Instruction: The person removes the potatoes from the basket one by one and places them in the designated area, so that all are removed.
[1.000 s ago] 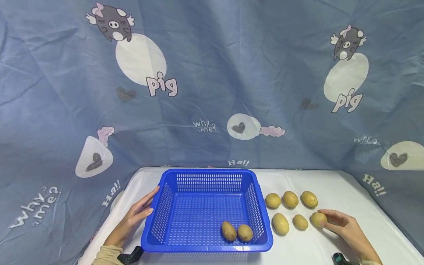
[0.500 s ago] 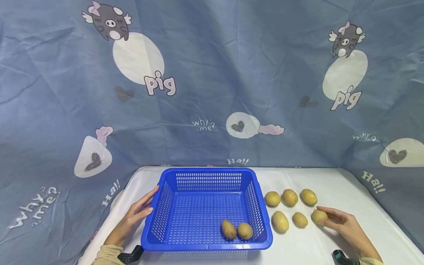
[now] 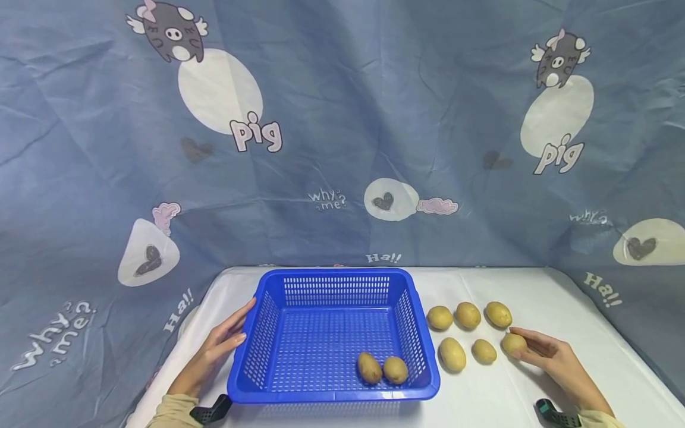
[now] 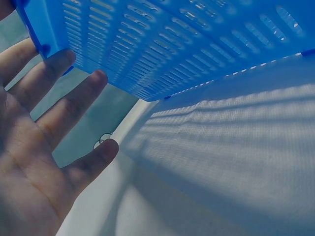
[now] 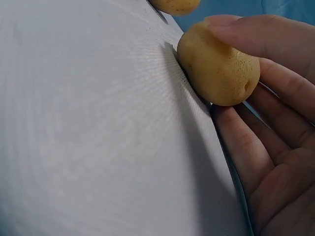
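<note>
This looks like a makeshift recording corner rather than a lived-in room: a wrinkled blue cartoon bedsheet (image 3: pixel 342 131) printed with pigs, hearts and the words "pig" and "Ha!!" hangs as a backdrop behind and around a desk (image 3: pixel 535 297) covered in plain white cloth.
</note>
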A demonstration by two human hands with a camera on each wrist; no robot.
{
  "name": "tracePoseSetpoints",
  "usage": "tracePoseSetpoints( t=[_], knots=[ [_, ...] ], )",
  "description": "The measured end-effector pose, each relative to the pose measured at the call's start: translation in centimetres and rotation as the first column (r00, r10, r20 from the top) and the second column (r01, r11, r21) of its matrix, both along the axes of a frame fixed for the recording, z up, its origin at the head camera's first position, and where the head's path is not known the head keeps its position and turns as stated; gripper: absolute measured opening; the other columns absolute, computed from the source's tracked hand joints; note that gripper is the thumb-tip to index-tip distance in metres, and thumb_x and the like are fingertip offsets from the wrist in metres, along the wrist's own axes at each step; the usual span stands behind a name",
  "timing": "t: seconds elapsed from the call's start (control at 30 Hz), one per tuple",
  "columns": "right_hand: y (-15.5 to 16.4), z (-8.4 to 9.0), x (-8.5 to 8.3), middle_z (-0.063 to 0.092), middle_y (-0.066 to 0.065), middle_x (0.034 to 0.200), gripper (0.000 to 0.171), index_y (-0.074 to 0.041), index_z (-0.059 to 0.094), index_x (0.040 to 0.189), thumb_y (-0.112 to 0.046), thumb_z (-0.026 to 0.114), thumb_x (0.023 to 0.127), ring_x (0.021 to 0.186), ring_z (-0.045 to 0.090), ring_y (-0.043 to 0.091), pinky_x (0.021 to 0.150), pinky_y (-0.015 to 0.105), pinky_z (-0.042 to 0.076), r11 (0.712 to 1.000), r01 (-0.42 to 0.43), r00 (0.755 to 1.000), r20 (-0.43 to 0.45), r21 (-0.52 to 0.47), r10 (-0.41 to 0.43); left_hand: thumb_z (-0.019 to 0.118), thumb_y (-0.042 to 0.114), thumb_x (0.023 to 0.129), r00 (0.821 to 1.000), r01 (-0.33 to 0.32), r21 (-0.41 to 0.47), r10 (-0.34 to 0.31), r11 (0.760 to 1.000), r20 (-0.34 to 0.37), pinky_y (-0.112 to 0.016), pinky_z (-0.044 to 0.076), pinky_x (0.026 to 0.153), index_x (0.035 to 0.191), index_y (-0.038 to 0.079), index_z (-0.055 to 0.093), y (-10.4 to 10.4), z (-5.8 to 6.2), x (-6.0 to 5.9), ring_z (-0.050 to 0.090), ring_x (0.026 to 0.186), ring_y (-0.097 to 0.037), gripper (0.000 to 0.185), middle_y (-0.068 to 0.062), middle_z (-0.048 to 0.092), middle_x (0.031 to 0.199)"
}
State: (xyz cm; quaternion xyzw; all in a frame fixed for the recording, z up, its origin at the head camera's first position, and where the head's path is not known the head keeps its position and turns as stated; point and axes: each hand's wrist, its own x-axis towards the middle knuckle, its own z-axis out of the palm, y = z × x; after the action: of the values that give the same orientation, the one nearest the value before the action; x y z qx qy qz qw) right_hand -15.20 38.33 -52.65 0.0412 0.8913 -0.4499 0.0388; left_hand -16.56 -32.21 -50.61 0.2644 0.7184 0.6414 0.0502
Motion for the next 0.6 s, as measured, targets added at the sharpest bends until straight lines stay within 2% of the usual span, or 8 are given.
tracePoseSetpoints(
  t=[0.07,0.2,0.3,0.4,0.53,0.6],
  knots=[
    [0.02,-0.02,0.02,0.067,0.003,0.138,0.070,0.001,0.053,0.148,-0.039,0.075,0.095,0.101,0.051,-0.025,0.085,0.011,0.051,1.000,0.001,1.000,-0.003,0.002,-0.001,0.039,0.006,0.105,1.000,-0.003,-0.003,0.003,1.000,-0.001,-0.007,0.030,0.113,0.165,0.006,0.020,0.05,0.13,0.04,0.036,0.148,0.007,0.063,-0.019,0.019,0.172],
    [0.14,-0.26,0.21,0.065,-0.024,0.124,0.068,0.003,0.054,0.146,-0.036,0.075,0.095,0.101,0.051,-0.025,0.085,0.010,0.050,1.000,-0.001,1.000,-0.014,-0.011,0.001,0.039,0.006,0.105,1.000,-0.003,-0.007,0.003,1.000,-0.006,-0.008,0.030,0.113,0.165,0.007,0.020,0.14,0.20,0.02,0.036,0.148,0.007,0.064,-0.021,0.018,0.172],
    [0.13,-0.42,0.30,0.058,-0.038,0.114,0.065,0.005,0.053,0.145,-0.032,0.075,0.096,0.102,0.052,-0.024,0.085,0.010,0.049,0.999,-0.020,0.999,-0.029,-0.040,0.019,0.039,0.005,0.105,1.000,-0.001,-0.010,0.001,1.000,-0.007,-0.008,0.030,0.113,0.165,0.006,0.020,0.07,0.12,-0.07,0.036,0.148,0.007,0.064,-0.023,0.017,0.172],
    [0.06,-0.49,0.19,0.057,-0.039,0.115,0.062,0.007,0.053,0.145,-0.026,0.074,0.096,0.104,0.054,-0.023,0.086,0.009,0.050,0.996,-0.050,0.997,-0.061,-0.069,0.046,0.039,0.005,0.104,1.000,-0.002,-0.006,0.001,1.000,-0.007,-0.007,0.030,0.113,0.165,0.006,0.020,-0.06,-0.07,-0.18,0.035,0.148,0.008,0.064,-0.017,0.019,0.173],
    [0.06,-0.45,0.03,0.056,-0.039,0.117,0.062,0.007,0.052,0.146,-0.024,0.074,0.096,0.106,0.054,-0.022,0.087,0.008,0.049,0.994,-0.072,0.995,-0.080,-0.085,0.065,0.038,0.002,0.104,0.999,0.017,0.007,-0.016,1.000,-0.050,-0.008,0.030,0.114,0.165,0.003,0.018,-0.10,-0.19,-0.28,0.035,0.149,0.007,0.064,0.002,0.026,0.172],
    [0.11,-0.36,0.08,0.057,-0.038,0.118,0.063,0.006,0.051,0.147,-0.025,0.074,0.097,0.107,0.055,-0.021,0.087,0.008,0.049,0.994,-0.069,0.996,-0.071,-0.087,0.063,0.037,0.001,0.103,0.997,0.027,0.011,-0.026,1.000,-0.068,-0.008,0.030,0.114,0.164,0.001,0.018,-0.11,-0.22,-0.33,0.035,0.149,0.006,0.064,0.007,0.029,0.170]
  ],
)
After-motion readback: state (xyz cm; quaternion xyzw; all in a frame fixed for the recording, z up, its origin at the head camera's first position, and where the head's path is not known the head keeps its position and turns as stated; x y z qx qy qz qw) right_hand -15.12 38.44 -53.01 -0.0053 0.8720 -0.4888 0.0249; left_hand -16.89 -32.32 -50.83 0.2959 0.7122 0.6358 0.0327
